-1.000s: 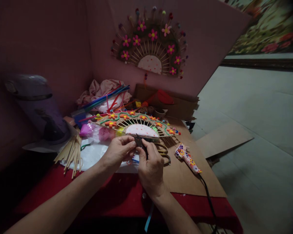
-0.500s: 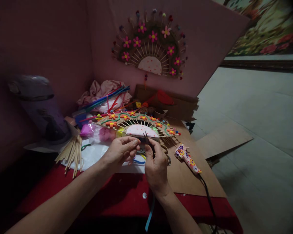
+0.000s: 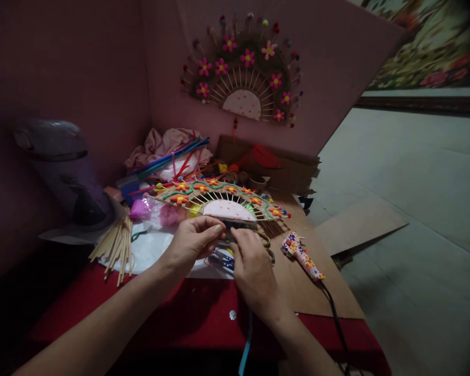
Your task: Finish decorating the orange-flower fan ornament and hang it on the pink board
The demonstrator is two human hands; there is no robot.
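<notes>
My left hand [image 3: 198, 237] is closed in a pinch at the middle of the table; whatever lies between thumb and fingertips is too small to make out. Close beside it, my right hand [image 3: 254, 263] has its fingers bent and reaching toward the left fingertips. Dark, blurred scissors [image 3: 223, 259] show at its palm side, pointing left, partly hidden by the hand. A light blue strip [image 3: 245, 342] hangs below the right wrist. Just behind both hands lies a fan-shaped stick ornament [image 3: 229, 210] with orange flowers and a white dotted half-circle.
A flowered glue gun [image 3: 301, 256] with a black cord rests on cardboard [image 3: 317, 295] at right. Thin wooden sticks [image 3: 115, 248] and a large purple container [image 3: 68, 177] stand left. Fabric [image 3: 164, 146] is heaped behind. A similar ornament [image 3: 243, 78] hangs on the pink wall.
The scissors' blades, which pointed up from my right hand, have swung down to the left. My right fingers have stretched toward the left hand, which stays almost still. The blue strip has shifted slightly right.
</notes>
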